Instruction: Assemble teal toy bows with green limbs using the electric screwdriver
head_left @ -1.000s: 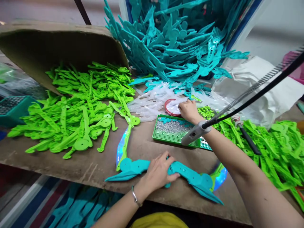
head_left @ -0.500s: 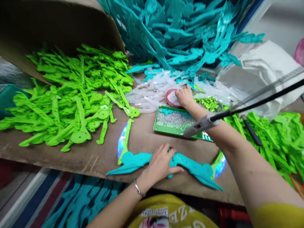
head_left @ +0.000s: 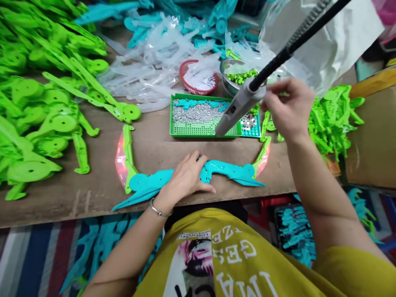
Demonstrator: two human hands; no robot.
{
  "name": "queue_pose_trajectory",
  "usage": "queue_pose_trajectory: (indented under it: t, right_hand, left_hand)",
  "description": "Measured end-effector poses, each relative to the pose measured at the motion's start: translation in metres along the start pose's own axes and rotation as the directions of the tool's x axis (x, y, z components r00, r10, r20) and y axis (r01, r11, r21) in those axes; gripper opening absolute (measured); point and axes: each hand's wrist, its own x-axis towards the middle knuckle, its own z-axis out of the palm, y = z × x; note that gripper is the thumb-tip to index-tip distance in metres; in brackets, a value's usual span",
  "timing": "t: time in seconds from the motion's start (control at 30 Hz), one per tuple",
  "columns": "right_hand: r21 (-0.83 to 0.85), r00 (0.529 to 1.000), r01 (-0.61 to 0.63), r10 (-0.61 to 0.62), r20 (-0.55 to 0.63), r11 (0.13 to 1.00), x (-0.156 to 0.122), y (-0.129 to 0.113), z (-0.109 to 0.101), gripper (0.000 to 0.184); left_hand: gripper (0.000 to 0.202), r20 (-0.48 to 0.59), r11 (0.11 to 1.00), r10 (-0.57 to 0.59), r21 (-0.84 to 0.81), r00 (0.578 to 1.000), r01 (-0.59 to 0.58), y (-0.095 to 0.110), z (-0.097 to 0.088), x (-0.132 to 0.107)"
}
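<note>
My left hand (head_left: 187, 177) lies over the middle of a teal plastic toy bow (head_left: 154, 179), its fingers across the far edge and its thumb on the near side. Curved lime-green end pieces with clear panels, glowing pinkish, stand at both ends of the bow; the left panel (head_left: 121, 159) is the larger in view. My right hand (head_left: 289, 109) is raised, thumb and forefinger pinched together beside a hanging grey electric screwdriver (head_left: 236, 109). Whatever is in that pinch is too small or hidden. Beyond the bow sits a green tray (head_left: 202, 134) of small silvery screws and teal pieces.
Lime-green parts (head_left: 31, 123) are heaped at left, more (head_left: 334, 119) at right. Clear plastic pieces (head_left: 148, 62), a red basket (head_left: 192, 89) and a metal bowl (head_left: 227, 84) stand behind the tray. The screwdriver's coiled cord (head_left: 305, 27) slants overhead. A cardboard box (head_left: 371, 144) is at right.
My right hand has moved from the red basket back and right, to beside the screwdriver. My left hand stays on the bow. The panels' glow turned from blue to pinkish; the view tilted downward.
</note>
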Motion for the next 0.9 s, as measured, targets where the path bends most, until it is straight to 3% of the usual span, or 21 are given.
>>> queue_pose_trajectory:
  t: [0.07,0.17,0.3,0.4,0.5,0.67,0.9]
  right_hand:
    - [0.105,0.996,-0.079,0.074,0.052,0.991,-0.047,0.0,-0.009,0.007]
    - [0.071,0.971,-0.164,0.148,0.187,0.984,-0.11,-0.007,-0.003,0.004]
    - [-0.014,0.906,-0.308,0.298,0.3,0.951,-0.157,-0.013,0.021,0.006]
    - [-0.053,0.881,-0.35,0.348,0.321,0.935,-0.167,-0.01,0.032,0.007]
    - [-0.089,0.891,-0.348,0.359,0.28,0.933,-0.169,-0.006,0.035,0.007]
    - [-0.141,0.913,-0.326,0.35,0.21,0.935,-0.173,-0.003,0.033,0.008]
    - [-0.204,0.929,-0.274,0.314,0.198,0.94,-0.178,-0.005,0.035,0.011]
  left_hand:
    - [0.083,-0.016,1.0,-0.005,-0.002,1.0,0.005,0.002,0.001,0.002]
    - [0.079,-0.029,1.0,-0.01,0.007,1.0,0.01,0.003,0.003,0.004]
    - [0.091,-0.04,1.0,0.005,-0.019,0.999,-0.006,0.003,0.002,0.0]
    - [0.118,-0.086,0.997,0.048,-0.053,0.995,-0.053,0.003,0.0,-0.011]
    - [0.133,-0.125,0.999,0.028,-0.031,0.992,-0.032,0.006,-0.002,-0.027]
    - [0.129,-0.158,0.997,-0.049,0.054,0.986,0.059,0.008,0.002,-0.047]
    - [0.116,-0.173,0.987,-0.023,0.153,0.985,0.05,0.004,0.015,-0.048]
